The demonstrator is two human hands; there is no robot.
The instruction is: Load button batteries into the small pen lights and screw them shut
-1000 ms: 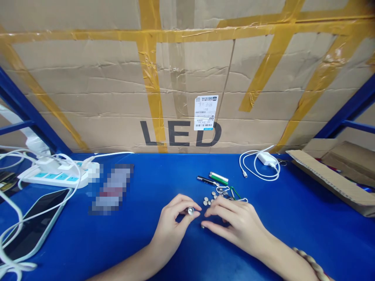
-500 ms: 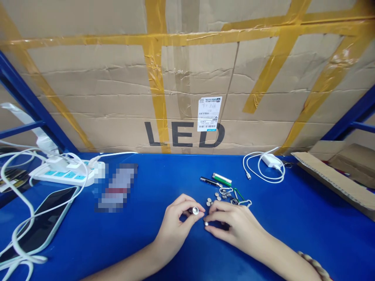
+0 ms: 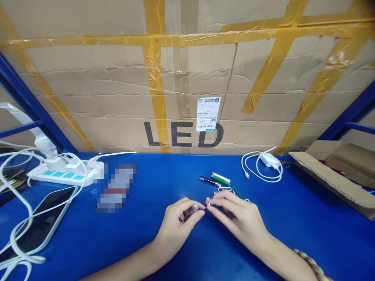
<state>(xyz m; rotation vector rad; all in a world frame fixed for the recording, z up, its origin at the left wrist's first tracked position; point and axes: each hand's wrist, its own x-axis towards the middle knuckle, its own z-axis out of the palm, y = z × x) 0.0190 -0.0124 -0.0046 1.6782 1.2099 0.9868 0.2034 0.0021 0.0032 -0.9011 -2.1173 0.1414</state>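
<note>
Left hand: your left hand (image 3: 179, 223), just below the middle of the frame; grip closed, thumb and fingers around a small tube (image 3: 195, 207). Fingers bent, not spread.
Small tube: in your left grip, silver round end toward the upper right, darker body running down-left into the fingers; most of it hidden.
Right hand: your right hand (image 3: 238, 214), right of lower centre; grip nearly closed, thumb and fingertips pinching a small silver piece (image 3: 208, 203). Too small to tell if it's 1 piece or more.
Gap: your 2 hands sit near each other, fingertips apart; silver piece just right of the tube end.
Bracelet: beaded bracelet (image 3: 310, 264) on your right wrist, lower right.
Loose tubes: black tube (image 3: 208, 181), silver tube (image 3: 220, 177) and green tube (image 3: 222, 180) lying on the desk (image 3: 164, 175), right of centre, above your right hand.
Clips: white clip (image 3: 225, 189) and green clip (image 3: 236, 192) just below the tubes, partly behind your right hand.
Charger: white charger (image 3: 268, 160) with coiled cable, right of centre.
Left side: power strip (image 3: 70, 178) with plugs and white cables, phone (image 3: 38, 224) at lower left, pixelated item (image 3: 118, 187) between strip and hands.
Carton: big taped carton (image 3: 117, 97) across the back, "LED" printed on it, white label (image 3: 208, 114).
Small box: cardboard box (image 3: 336, 183), top up, right edge.
</note>
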